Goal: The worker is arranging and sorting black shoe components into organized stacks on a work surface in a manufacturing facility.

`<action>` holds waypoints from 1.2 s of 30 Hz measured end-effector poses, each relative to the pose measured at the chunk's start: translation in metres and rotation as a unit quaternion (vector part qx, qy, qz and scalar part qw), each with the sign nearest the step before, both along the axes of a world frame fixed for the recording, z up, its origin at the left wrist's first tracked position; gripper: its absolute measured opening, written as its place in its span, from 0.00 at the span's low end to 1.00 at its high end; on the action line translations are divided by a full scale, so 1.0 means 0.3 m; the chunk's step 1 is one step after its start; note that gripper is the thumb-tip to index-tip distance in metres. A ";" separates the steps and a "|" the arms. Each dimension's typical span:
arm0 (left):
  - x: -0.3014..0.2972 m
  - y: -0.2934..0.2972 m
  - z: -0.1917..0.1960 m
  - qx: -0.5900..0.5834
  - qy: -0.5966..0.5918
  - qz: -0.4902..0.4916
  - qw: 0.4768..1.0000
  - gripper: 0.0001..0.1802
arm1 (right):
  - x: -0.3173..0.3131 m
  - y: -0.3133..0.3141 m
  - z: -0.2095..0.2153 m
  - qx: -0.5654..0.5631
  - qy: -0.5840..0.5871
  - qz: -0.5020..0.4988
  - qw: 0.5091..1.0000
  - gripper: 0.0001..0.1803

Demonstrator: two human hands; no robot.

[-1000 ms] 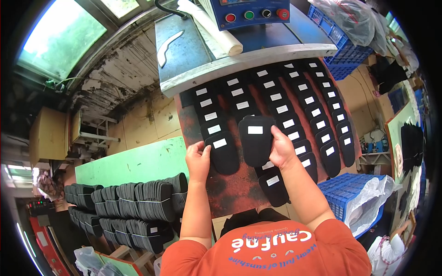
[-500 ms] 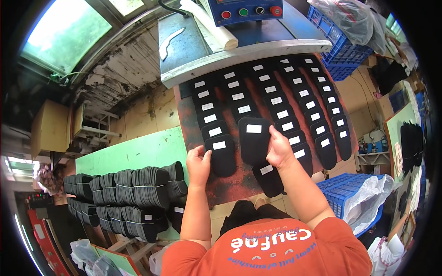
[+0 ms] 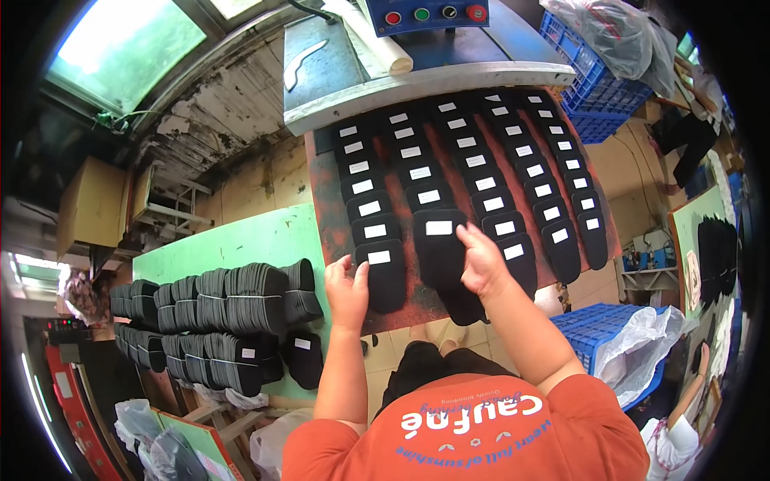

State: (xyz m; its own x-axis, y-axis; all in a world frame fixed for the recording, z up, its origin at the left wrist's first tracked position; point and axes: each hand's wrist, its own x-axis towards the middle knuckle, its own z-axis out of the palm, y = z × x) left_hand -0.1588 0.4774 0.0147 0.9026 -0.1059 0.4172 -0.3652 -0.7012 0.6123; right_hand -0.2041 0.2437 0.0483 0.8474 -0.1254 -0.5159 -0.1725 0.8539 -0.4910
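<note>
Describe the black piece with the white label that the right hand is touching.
The black piece is a flat, insole-shaped cut-out of what looks like dark foam or fabric, with a small white rectangular label near its far end. It lies flat on the reddish worktable, overlapping the next pieces in its row. The right hand rests on its right edge.

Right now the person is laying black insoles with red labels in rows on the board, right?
Not quite: the labels are white, not red, as the head view shows. The black insoles do lie in rows on the board.
</note>
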 end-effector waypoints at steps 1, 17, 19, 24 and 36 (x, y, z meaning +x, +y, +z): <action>-0.026 -0.041 0.033 0.000 0.003 0.000 1.000 0.15 | -0.016 0.027 -0.031 -0.022 0.035 -0.008 0.999 0.16; -0.150 0.067 -0.020 -0.130 0.200 0.047 0.970 0.16 | -0.621 -0.101 -0.258 -0.167 0.140 0.056 0.974 0.16; -0.182 0.056 0.021 -0.101 0.164 0.043 0.980 0.16 | -0.642 -0.117 -0.351 -0.254 0.114 0.033 0.960 0.12; -0.309 0.204 0.114 -0.126 0.136 0.108 0.977 0.13 | -0.616 -0.129 -0.354 -0.232 0.091 -0.003 0.969 0.10; -0.489 0.538 0.090 -0.049 0.088 0.304 0.947 0.13 | 0.061 -0.297 -0.483 -0.099 0.035 -0.103 0.989 0.10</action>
